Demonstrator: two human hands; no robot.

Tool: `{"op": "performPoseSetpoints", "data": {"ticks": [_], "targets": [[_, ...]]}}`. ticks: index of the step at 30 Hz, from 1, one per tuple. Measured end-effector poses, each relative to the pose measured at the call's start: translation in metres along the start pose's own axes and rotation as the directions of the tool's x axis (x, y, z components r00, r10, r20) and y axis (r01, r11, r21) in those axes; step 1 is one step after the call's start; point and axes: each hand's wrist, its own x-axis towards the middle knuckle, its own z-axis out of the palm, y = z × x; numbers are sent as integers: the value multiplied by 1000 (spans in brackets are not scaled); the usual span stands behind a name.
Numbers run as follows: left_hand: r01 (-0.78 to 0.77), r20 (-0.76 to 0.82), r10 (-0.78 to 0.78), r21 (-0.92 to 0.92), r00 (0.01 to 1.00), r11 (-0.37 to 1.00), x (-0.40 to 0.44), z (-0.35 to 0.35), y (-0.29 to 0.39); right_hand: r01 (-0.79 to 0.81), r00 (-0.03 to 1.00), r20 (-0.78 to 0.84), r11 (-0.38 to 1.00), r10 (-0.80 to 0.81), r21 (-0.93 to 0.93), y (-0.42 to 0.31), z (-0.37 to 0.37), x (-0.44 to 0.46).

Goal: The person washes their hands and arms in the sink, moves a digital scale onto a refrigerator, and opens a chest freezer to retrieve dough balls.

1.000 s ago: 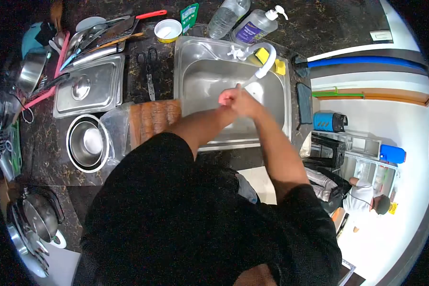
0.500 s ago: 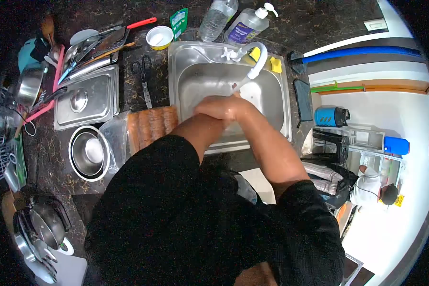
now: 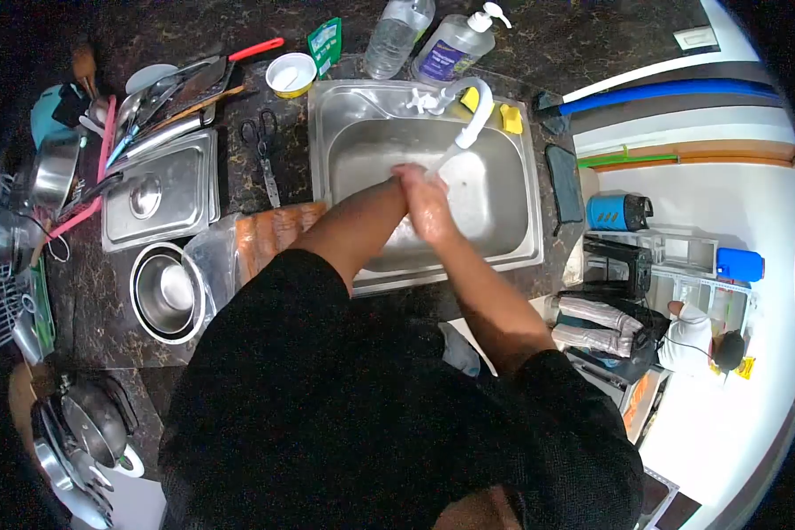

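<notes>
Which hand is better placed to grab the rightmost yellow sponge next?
Probably the right hand: its forearm lies on the side nearer the sponge, the left forearm on the opposite side.

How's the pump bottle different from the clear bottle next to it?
The pump bottle has a purple label; the clear bottle shows no purple. The pump bottle's white top is visible, while the clear bottle's is cut off by the picture's edge. Both are see-through and beside the sink.
</notes>
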Motion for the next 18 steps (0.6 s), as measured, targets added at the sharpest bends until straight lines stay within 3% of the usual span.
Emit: {"op": "performPoseSetpoints", "data": {"ticks": [2, 4, 6, 7, 8, 9, 10, 11, 12, 13, 14, 15, 16, 17, 18], "targets": [[171, 32, -168, -278, 985, 945, 2, 2, -14, 116, 984, 153, 977, -89, -177, -64, -3, -9], [334, 113, -326, -525, 939, 782, -5, 7, -25, 193, 969, 182, 972, -167, -135, -97, 1, -23], [457, 231, -437, -711, 870, 535, -5, 11, -30, 359, 912, 233, 931, -336, -60, -113, 2, -29], [499, 297, -475, -776, 829, 385, -6, 13, -29, 357, 914, 232, 932, -334, -63, -111, 0, -29], [499, 297, -475, -778, 828, 383, -5, 27, -27, 352, 916, 229, 934, -329, -64, -103, -1, -30], [312, 16, -670, -893, 743, 325, -4, 56, -20, 348, 918, 226, 935, -326, -64, -94, -3, -31], [91, -226, -815, -943, 533, 321, -1, 83, -5, 347, 919, 224, 936, -325, -65, -83, -7, -30], [-128, -389, -891, -921, 235, 368, 1, 96, 2, 350, 918, 223, 934, -328, -68, -66, -10, -26], [-124, -384, -891, -923, 240, 365, -5, 94, 2, 365, 921, 235, 900, -311, -238, -48, -16, -23], [-42, -384, -838, -915, 387, 400, -18, 87, 1, 368, 925, 245, 839, -289, -400, -25, -23, -23], [29, -366, -768, -894, 526, 447, -30, 76, 1, 365, 927, 242, 840, -287, -402, -1, -33, -19], [89, -331, -683, -860, 651, 502, -35, 71, -4, 205, 943, 332, 842, -33, -499, 23, -44, -13], [88, -335, -681, -858, 651, 507, -31, 65, 6, 60, 895, 386, 796, 225, -602, 34, -47, -9], [54, -324, -772, -907, 546, 419, -21, 59, 21, 61, 896, 386, 798, 221, -599, 28, -43, -11], [5, -294, -850, -944, 437, 329, -7, 53, 37, -103, 944, 241, 894, 227, -436, 21, -38, -16]]}}
